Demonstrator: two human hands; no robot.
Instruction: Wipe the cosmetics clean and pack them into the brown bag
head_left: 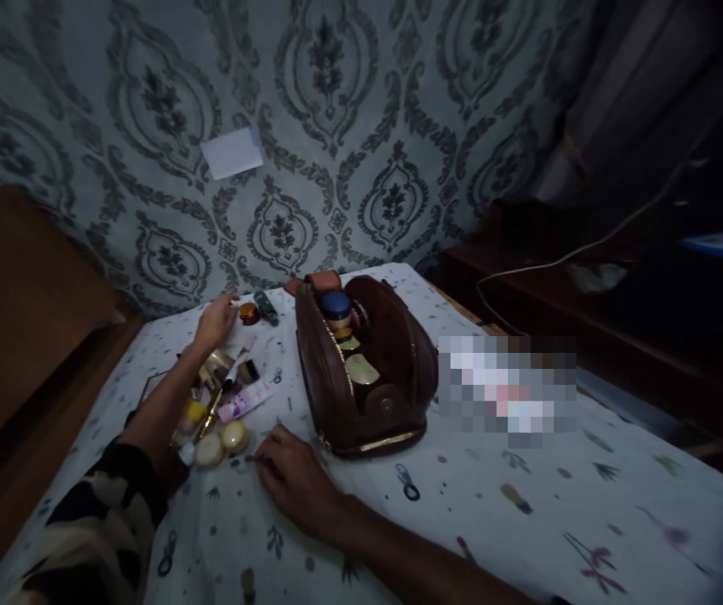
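Your left hand lay beside a round, gold-lidded, dark-red jar, its opening and grip unclear; your right hand rested half-open, seemingly empty. Beyond it stood a brown leather bag, unzipped wide, presumably for access.

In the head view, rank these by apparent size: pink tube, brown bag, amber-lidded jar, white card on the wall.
1. Brown bag
2. White card
3. Pink tube
4. Amber-lidded jar

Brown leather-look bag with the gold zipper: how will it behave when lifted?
The bag will probably hold its shape: its walls stand around the opening. The round, blue-lidded jar inside might spill out if tipped, since the top gapes.
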